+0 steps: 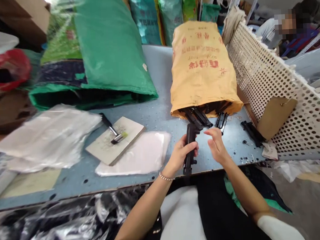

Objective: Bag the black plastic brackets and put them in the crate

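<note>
The left hand [185, 150] has its fingers and thumb wrapped around a long black part [189, 158], which stands roughly upright in the grip above the near edge of the blue-grey table [158, 114]. The right hand [216, 145] is just to the right of the part's far end, its fingers loosely bent and the thumb apart from the forefinger, with nothing visible between them. Just beyond, a yellow sack [204, 67] lies with its mouth toward the person, and more black parts [199, 117] stick out of it. To the right, another black piece [252, 133] lies near a brown cardboard piece [276, 115] and a white perforated panel [270, 74]. On the left, a black-handled tool [113, 129] rests on a pale board [108, 151], which overlaps clear plastic bags [143, 155]; a large green sack [110, 47] lies farther back.
</note>
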`<state>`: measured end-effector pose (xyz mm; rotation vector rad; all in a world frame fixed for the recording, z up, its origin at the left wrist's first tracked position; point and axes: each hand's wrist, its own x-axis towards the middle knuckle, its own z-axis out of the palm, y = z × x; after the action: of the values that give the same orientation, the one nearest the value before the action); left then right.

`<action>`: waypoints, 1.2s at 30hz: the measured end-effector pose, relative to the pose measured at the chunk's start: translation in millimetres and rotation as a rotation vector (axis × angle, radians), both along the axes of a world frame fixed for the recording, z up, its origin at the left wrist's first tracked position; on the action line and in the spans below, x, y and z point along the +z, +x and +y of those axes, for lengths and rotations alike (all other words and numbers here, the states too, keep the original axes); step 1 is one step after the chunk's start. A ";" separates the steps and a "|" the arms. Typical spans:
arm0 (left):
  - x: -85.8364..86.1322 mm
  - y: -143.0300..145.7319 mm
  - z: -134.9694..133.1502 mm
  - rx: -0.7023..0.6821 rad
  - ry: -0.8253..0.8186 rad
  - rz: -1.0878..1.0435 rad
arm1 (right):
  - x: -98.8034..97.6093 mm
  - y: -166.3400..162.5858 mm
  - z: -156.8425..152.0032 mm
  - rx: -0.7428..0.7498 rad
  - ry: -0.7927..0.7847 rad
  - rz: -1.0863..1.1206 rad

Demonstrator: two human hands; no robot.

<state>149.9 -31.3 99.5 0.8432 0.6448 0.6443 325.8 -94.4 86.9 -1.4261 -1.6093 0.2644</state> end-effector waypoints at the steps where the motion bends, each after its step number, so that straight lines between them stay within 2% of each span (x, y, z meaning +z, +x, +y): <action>1: 2.6 -4.6 -5.9 -0.034 0.013 0.003 | 5.5 2.3 3.8 0.012 0.027 -0.041; 4: 6.9 -10.9 -22.0 -0.059 0.073 0.043 | 11.6 -4.9 14.5 0.033 0.045 -0.064; 6: 8.3 -13.3 -29.4 -0.045 0.133 0.121 | 8.2 -17.8 17.6 0.043 -0.021 0.068; 10: 8.9 -20.2 -32.2 0.019 0.389 0.449 | -4.0 -39.1 17.0 0.036 -0.398 0.672; 12: 6.8 -23.4 -27.7 0.013 0.395 0.454 | -6.2 -40.2 14.7 0.053 -0.552 0.820; 13: 5.3 -24.5 -24.3 0.010 0.328 0.391 | -5.8 -38.6 12.6 0.074 -0.580 0.800; 15: 2.5 -26.1 -16.4 0.056 0.127 0.219 | -2.6 -33.5 5.6 0.131 -0.553 0.616; 17: 2.0 -26.8 -8.8 0.162 -0.056 0.088 | 0.9 -30.1 -4.1 0.215 -0.461 0.282; 19: 4.2 -26.9 -3.7 0.223 -0.155 0.034 | 1.6 -31.2 -14.0 0.303 -0.361 -0.064; 21: 6.8 -26.2 -2.3 0.222 -0.178 0.035 | -1.4 -36.5 -22.0 0.359 -0.284 -0.293; 23: 6.0 -24.7 -3.7 0.221 -0.135 0.064 | -7.3 -43.8 -27.2 0.380 -0.237 -0.378; 25: -1.7 -22.3 -5.4 0.248 -0.058 0.099 | -14.4 -49.3 -28.8 0.373 -0.262 -0.333; 28: -27.2 -16.3 -4.5 0.277 0.043 0.196 | -25.3 -40.9 -19.1 0.372 -0.404 -0.213; 30: -48.9 -10.7 -1.6 0.277 0.162 0.364 | -32.9 -16.7 -3.0 0.213 -0.443 -0.220; 32: -68.2 -6.0 1.6 0.259 0.377 0.605 | -40.3 20.8 16.8 -0.172 -0.408 -0.256; 34: -81.0 -4.4 4.4 0.248 0.584 0.838 | -46.8 61.6 32.7 -0.544 -0.386 -0.177; 35: -84.4 -4.9 5.5 0.255 0.650 0.929 | -49.6 79.0 37.0 -0.644 -0.386 -0.083; 36: -85.7 -6.0 6.1 0.273 0.691 0.994 | -52.1 92.4 38.4 -0.683 -0.389 0.023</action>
<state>143.9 -25.2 13.8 1.7746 1.4923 0.6816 418.2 -56.0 34.9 -2.1677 -0.9952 0.1918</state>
